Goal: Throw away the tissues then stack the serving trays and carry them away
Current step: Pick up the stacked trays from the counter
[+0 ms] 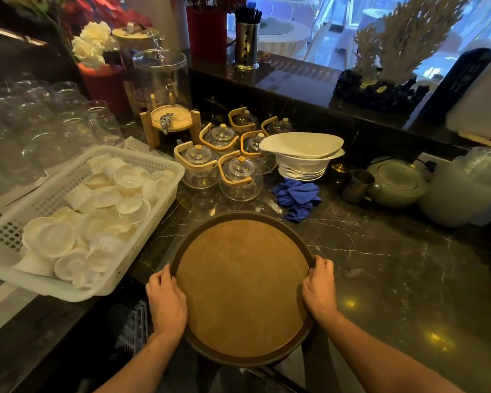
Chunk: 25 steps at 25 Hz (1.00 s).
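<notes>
A round serving tray (241, 287) with a dark rim and a brown cork-like face lies at the near edge of the dark marble counter (380, 265), partly overhanging it. My left hand (165, 302) grips its left rim and my right hand (319, 287) grips its right rim. The tray's face is bare. Whether more trays lie under it I cannot tell. No tissues show anywhere in view.
A white plastic basket (153, 219) of small white cups sits left of the tray. Behind it stand several glass teapots (240, 177), stacked white bowls (304, 157), a blue cloth (296, 199), a metal cup (356, 184) and a glass drink dispenser (162, 80). Upturned glasses (40, 126) crowd the far left.
</notes>
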Motion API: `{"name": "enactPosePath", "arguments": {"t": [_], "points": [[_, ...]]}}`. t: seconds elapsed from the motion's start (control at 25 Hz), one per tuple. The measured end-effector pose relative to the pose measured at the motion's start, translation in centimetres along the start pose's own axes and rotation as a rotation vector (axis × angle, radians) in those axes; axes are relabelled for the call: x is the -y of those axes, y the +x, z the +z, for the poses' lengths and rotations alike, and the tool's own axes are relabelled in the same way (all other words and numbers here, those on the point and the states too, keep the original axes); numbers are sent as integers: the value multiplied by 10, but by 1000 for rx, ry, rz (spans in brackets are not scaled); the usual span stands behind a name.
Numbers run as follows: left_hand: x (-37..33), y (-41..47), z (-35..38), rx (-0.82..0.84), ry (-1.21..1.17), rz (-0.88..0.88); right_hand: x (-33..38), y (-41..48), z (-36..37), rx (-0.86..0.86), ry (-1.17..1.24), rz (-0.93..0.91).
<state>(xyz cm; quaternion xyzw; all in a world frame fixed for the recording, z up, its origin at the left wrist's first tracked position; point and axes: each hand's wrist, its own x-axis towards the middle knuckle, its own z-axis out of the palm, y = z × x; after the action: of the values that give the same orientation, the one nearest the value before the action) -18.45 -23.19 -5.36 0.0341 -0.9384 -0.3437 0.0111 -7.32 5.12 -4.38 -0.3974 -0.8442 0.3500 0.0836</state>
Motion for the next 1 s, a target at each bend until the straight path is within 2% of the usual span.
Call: {"name": "enactPosePath", "arguments": {"t": [0.32, 0.44, 0.56, 0.68, 0.84, 1.0], "points": [[-4, 2, -2, -13, 66, -23, 2, 6, 9, -35, -57, -17], [-9, 1, -2, 20, 82, -63, 6, 10, 11, -38, -164, 18], [-15, 5, -5, 89, 197, -105, 12, 13, 14, -27, -312, 9], [-21, 3, -6, 119, 301, -50, 14, 19, 11, 5, -401, 8], [-21, 5, -8, 121, 378, 2, 14, 22, 8, 72, -425, -12], [-17, 12, -8, 161, 344, -32, 12, 23, 7, 48, -373, -6]]}}
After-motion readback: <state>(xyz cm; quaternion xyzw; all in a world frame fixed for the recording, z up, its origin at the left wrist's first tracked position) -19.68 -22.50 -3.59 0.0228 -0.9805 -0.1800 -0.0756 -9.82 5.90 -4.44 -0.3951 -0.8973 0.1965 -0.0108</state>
